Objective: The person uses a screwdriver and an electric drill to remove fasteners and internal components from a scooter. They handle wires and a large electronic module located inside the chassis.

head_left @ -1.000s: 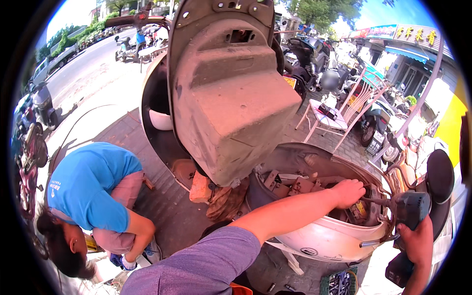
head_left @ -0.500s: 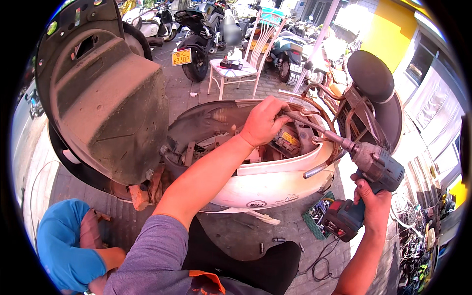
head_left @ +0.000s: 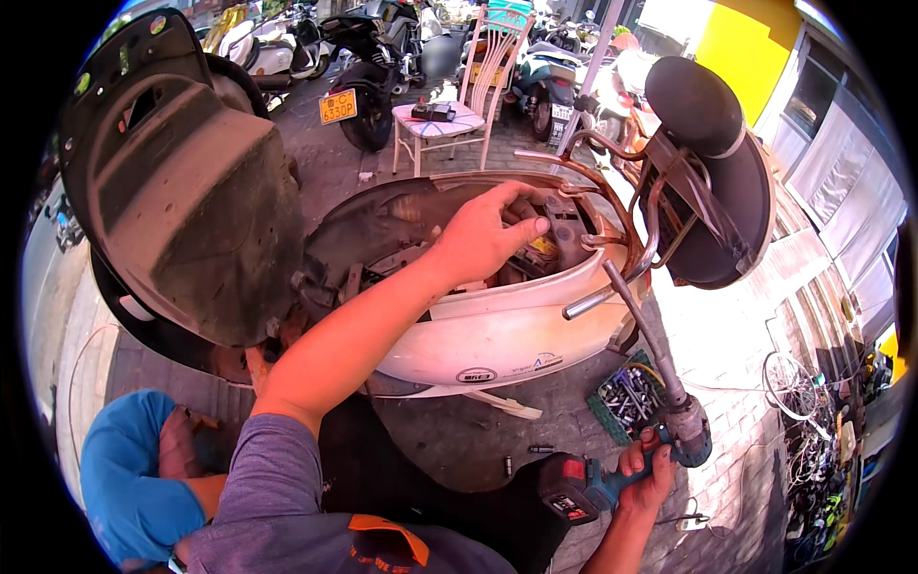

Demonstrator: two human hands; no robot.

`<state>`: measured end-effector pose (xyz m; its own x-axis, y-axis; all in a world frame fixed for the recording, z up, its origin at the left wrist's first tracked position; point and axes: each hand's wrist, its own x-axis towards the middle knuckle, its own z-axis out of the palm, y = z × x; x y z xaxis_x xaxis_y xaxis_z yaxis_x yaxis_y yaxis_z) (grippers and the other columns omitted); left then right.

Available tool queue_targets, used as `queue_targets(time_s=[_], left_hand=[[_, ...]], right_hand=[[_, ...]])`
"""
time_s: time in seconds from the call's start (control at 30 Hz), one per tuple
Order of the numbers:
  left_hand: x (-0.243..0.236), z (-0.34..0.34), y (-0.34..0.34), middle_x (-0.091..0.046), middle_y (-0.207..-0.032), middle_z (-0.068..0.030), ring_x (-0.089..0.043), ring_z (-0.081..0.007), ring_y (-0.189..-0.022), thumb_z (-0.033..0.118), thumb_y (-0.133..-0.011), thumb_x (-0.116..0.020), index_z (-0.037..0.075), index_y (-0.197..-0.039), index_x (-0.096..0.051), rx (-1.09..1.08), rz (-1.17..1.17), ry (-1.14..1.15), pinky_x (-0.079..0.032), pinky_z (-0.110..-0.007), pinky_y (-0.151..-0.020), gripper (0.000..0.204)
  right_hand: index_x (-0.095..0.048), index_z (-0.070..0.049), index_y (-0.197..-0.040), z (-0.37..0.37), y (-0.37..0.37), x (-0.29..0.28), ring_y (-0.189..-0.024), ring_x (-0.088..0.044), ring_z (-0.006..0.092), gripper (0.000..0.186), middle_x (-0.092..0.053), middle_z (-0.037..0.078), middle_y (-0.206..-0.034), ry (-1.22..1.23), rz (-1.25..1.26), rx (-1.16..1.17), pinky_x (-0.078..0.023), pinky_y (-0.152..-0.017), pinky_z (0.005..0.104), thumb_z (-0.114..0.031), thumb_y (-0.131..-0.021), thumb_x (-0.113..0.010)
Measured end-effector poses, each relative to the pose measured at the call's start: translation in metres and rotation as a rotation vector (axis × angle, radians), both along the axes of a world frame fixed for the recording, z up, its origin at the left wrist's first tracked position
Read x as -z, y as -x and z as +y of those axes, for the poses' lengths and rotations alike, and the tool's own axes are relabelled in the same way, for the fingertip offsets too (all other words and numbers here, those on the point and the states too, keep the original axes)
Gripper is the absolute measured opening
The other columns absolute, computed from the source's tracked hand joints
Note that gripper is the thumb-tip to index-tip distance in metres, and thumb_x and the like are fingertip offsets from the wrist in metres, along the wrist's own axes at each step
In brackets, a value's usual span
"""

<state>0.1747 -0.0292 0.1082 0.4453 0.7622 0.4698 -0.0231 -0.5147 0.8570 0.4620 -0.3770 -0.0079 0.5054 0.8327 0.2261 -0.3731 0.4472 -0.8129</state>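
Note:
My left hand (head_left: pixel 492 230) is over the open body (head_left: pixel 459 335) of a white scooter, thumb apart and fingers bent, with nothing visible in it; the fingertips are partly hidden. Beneath it are dusty brackets and a yellow-labelled part (head_left: pixel 543 247). My right hand (head_left: pixel 643 478) grips a cordless impact wrench (head_left: pixel 687 430) with a battery (head_left: pixel 564 483) at its handle and a long socket extension (head_left: pixel 643 316) pointing up toward the scooter's rusty tube rail (head_left: pixel 626 220). A raised dusty underseat bucket (head_left: pixel 201 230) stands at the left.
A co-worker in blue (head_left: pixel 124 478) crouches at lower left. A crate of sockets (head_left: pixel 626 397) and loose sockets (head_left: pixel 509 467) lie on the paving. A chair (head_left: pixel 435 129), parked motorbikes (head_left: pixel 363 105), a padded backrest (head_left: pixel 693 105) and tangled cables (head_left: pixel 813 469) surround the scooter.
The view has swung right. My right hand has lowered the wrench, pulling its extension out of my left hand, which has stayed over the compartment, its fingers loosened.

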Motion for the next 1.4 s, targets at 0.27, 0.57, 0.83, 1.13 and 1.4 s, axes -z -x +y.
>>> queue_targets(time_s=[0.27, 0.57, 0.83, 1.13, 1.4], left_hand=[[0.059, 0.113, -0.007, -0.067, -0.139, -0.0171, -0.066, -0.0273, -0.125, 0.053, -0.095, -0.084, 0.001, -0.156, -0.047, -0.140, 0.304, 0.583, -0.058, -0.046, -0.098, 0.089], [0.048, 0.094, -0.036, -0.075, -0.132, -0.0144, -0.073, -0.0242, -0.116, 0.035, -0.086, -0.094, 0.008, -0.155, -0.057, 0.052, 0.140, 0.539, -0.063, -0.041, -0.084, 0.083], [0.056, 0.082, 0.004, -0.072, -0.135, -0.0207, -0.076, -0.0283, -0.100, 0.038, -0.088, -0.092, 0.006, -0.164, -0.043, 0.110, 0.249, 0.581, -0.065, -0.040, -0.076, 0.096], [0.058, 0.064, 0.016, -0.075, -0.126, -0.0234, -0.078, -0.0312, -0.095, 0.055, -0.087, -0.090, 0.006, -0.159, -0.048, -0.023, 0.503, 0.478, -0.065, -0.042, -0.070, 0.097], [0.060, 0.101, -0.013, -0.076, -0.134, -0.0204, -0.072, -0.0340, -0.124, 0.061, -0.095, -0.079, 0.009, -0.150, -0.065, -0.125, 0.417, 0.330, -0.055, -0.041, -0.104, 0.077]], right_hand=[[-0.065, -0.004, -0.132, -0.051, -0.033, 0.062, -0.071, -0.053, 0.0117, 0.036, -0.068, 0.009, -0.120, -0.049, 0.279, -0.162, -0.046, -0.061, 0.0288, -0.033, -0.111, -0.068], [-0.058, -0.008, -0.154, -0.081, -0.037, 0.107, -0.074, -0.055, 0.0086, 0.049, -0.076, 0.006, -0.127, 0.044, 0.553, -0.178, -0.046, -0.064, 0.0266, -0.033, -0.113, -0.065], [-0.067, -0.004, -0.134, -0.117, -0.045, 0.114, -0.074, -0.054, 0.0090, 0.037, -0.074, 0.004, -0.123, 0.080, 0.507, -0.125, -0.046, -0.064, 0.0271, -0.035, -0.114, -0.064], [-0.064, -0.014, -0.135, -0.125, -0.044, 0.126, -0.067, -0.046, 0.0080, 0.040, -0.063, -0.002, -0.103, 0.348, 0.437, 0.008, -0.041, -0.060, 0.0257, -0.031, -0.103, -0.080], [-0.063, -0.015, -0.142, -0.135, -0.054, 0.180, -0.070, -0.043, 0.0072, 0.051, -0.059, -0.008, -0.102, 0.586, 0.454, 0.126, -0.036, -0.063, 0.0246, -0.036, -0.100, -0.083]])
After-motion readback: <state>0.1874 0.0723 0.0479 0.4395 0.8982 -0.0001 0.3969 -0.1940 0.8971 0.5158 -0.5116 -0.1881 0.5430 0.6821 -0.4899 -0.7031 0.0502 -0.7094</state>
